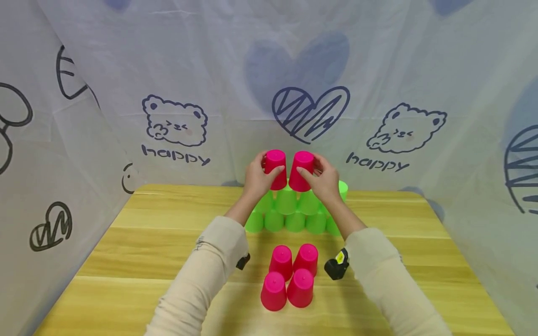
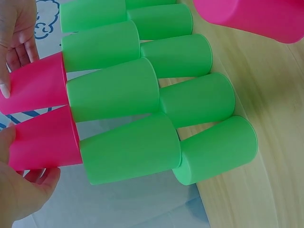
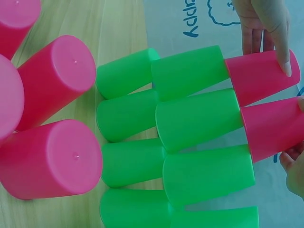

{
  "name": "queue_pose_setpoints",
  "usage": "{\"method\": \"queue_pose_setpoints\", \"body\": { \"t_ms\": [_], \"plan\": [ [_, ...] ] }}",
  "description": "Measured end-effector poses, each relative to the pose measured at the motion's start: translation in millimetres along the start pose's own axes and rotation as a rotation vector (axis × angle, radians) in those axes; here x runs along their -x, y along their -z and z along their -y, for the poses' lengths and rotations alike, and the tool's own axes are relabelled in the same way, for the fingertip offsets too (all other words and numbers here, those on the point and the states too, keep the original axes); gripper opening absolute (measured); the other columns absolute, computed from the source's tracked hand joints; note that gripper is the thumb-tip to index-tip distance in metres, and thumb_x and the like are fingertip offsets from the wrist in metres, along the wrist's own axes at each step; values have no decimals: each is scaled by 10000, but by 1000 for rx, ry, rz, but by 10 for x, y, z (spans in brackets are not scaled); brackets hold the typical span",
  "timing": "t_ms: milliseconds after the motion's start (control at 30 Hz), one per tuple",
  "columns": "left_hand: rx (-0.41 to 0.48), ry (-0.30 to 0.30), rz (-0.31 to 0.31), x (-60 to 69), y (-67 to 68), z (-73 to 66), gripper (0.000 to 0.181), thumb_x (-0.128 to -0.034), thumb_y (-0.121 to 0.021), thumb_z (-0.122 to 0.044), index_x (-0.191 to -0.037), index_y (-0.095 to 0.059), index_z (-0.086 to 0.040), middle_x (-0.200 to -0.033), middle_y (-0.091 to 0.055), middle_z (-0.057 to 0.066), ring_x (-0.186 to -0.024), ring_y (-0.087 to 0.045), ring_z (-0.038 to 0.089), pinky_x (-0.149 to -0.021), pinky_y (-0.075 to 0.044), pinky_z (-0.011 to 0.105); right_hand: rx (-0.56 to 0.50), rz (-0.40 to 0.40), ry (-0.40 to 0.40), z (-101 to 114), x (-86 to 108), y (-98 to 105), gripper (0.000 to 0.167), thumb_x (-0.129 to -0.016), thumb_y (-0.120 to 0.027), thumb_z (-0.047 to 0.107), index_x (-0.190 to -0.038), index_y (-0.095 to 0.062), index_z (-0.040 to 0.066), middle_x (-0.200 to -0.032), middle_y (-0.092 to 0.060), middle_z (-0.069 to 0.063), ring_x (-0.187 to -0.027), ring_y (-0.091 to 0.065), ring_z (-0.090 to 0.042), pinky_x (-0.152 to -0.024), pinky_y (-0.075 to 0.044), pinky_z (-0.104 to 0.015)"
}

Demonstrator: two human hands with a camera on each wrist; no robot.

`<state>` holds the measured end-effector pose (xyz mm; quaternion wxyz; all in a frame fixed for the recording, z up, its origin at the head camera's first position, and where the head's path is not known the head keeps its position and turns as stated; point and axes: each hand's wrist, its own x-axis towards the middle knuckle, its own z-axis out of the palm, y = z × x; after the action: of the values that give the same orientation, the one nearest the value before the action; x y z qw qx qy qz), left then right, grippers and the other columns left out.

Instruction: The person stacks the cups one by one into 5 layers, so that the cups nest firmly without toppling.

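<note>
My left hand [image 1: 257,177] grips an upside-down pink cup [image 1: 275,168], its thumb on the near side. Beside it, my right hand [image 1: 327,179] holds a second upside-down pink cup [image 1: 300,175] in the same manner. Both cups stand side by side above the upper row of green cups [image 1: 286,201]. In the left wrist view the rim of the left hand's pink cup [image 2: 45,137] meets the base of a green cup [image 2: 130,147]. The right wrist view shows the right hand's pink cup [image 3: 273,126] likewise against the green cups [image 3: 199,118].
A lower row of green cups [image 1: 295,221] stands on the wooden table [image 1: 159,242]. Several upside-down pink cups [image 1: 300,288] stand nearer, between the forearms. Behind the table hangs a white cloth [image 1: 235,70] with hearts and bears. A black wrist device [image 1: 336,266] shows by the right sleeve.
</note>
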<state>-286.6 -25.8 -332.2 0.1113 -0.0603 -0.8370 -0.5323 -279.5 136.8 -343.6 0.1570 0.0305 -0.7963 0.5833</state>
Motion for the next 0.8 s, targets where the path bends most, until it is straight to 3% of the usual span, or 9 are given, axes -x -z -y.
{"method": "queue_pose_setpoints", "body": {
  "t_ms": [400, 600, 800],
  "plan": [
    [-10, -12, 13, 9, 6, 14, 616, -843, -676, -130, -1367, -381, 2, -1286, -537, 204, -1165, -539, 323, -960, -488, 409, 31, 2, 11, 0, 61, 34, 579, -820, -701, 165, -1328, -461, 27, -1313, -532, -167, -1214, -497, -292, -1054, -405, -390],
    [-17, 3, 40, 29, 97, 39, 679, -850, -672, -176, -1400, -328, 25, -1396, -434, 211, -1260, -448, 349, -1035, -421, 422, 6, -22, 66, 29, 152, 95, 563, -823, -698, 130, -1318, -466, -4, -1290, -541, -184, -1196, -497, -304, -1054, -404, -380],
    [-24, -22, 36, 71, 238, 89, 659, -861, -660, -227, -1387, -358, 28, -1395, -443, 192, -1255, -452, 345, -1056, -396, 421, -21, -88, 115, 53, 230, 202, 508, -818, -696, 97, -1272, -504, -29, -1247, -563, -201, -1172, -520, -288, -1047, -413, -355]
  ]
}}
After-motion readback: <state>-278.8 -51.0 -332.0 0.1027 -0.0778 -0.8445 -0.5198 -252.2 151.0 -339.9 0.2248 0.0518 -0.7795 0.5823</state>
